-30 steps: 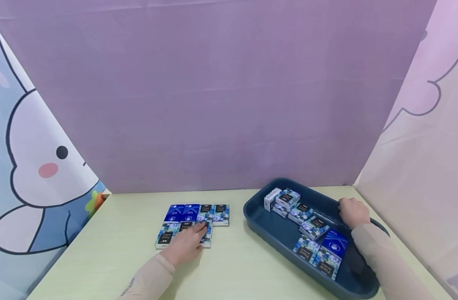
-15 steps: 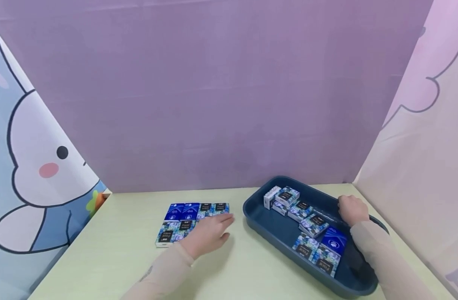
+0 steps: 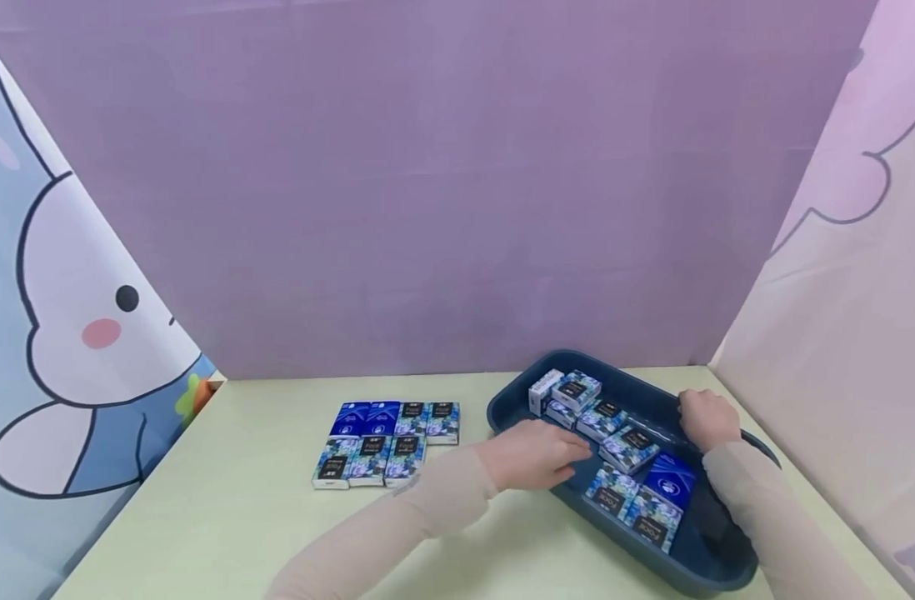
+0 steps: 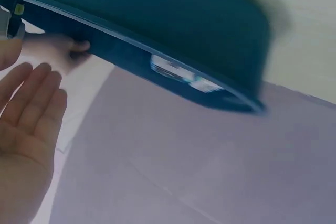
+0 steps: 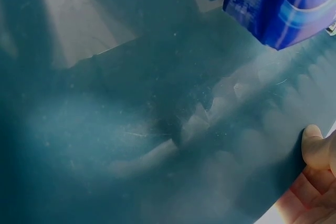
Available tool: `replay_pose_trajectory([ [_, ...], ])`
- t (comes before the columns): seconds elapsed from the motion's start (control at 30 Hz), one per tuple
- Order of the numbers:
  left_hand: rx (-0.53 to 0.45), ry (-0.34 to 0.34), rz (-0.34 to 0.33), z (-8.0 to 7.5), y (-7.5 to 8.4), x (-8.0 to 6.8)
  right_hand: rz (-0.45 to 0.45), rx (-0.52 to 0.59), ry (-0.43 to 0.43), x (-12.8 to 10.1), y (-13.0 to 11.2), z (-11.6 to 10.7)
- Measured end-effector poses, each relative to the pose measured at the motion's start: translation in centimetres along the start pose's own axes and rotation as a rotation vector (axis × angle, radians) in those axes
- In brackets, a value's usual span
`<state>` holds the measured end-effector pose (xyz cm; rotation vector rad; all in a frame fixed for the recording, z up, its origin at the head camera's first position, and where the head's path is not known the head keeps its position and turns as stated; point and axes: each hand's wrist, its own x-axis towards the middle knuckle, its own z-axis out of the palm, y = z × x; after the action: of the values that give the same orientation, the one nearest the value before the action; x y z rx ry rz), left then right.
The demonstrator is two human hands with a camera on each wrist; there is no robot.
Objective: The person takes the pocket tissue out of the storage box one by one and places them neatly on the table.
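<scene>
In the head view my left hand hovers over the left rim of a dark blue tray. Its fingers are extended and hold nothing, as the left wrist view also shows. My right hand grips the tray's far right rim, thumb on the inner wall. Inside the tray lie several floral pocket tissue packs and one blue tissue pack. One pack stands on edge at the far left end. On the table, two blue packs and several floral packs lie flat in two touching rows.
The pale table runs back to a purple cloth wall. Cartoon-printed cloth bounds the left side, and a pale cloth the right. The tray sits at a slant near the right side.
My left hand has left the front row of packs and moved right to the tray, uncovering the packs beneath it. My right hand stays on the rim.
</scene>
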<state>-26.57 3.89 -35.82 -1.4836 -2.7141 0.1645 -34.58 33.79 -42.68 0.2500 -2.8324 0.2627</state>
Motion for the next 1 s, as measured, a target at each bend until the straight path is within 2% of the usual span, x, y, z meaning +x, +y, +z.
replay_pose_trajectory([
  [0.2,-0.004,-0.142,0.019,0.7,1.3,3.3,0.006,-0.005,-0.009,-0.1,-0.1,0.0],
  [0.4,-0.031,-0.286,-0.013,1.7,2.3,5.9,0.009,-0.004,-0.004,-0.2,0.0,0.1],
  [0.53,-0.041,-0.356,-0.033,2.1,2.7,7.0,0.013,-0.007,-0.004,-0.4,-0.1,0.0],
  [0.77,-0.093,-0.403,-0.108,3.0,2.8,7.3,0.025,-0.014,-0.015,-0.3,-0.6,0.4],
  [1.0,-0.049,-0.416,-0.081,3.5,2.8,8.2,0.034,-0.017,0.007,-0.2,-0.5,0.1],
])
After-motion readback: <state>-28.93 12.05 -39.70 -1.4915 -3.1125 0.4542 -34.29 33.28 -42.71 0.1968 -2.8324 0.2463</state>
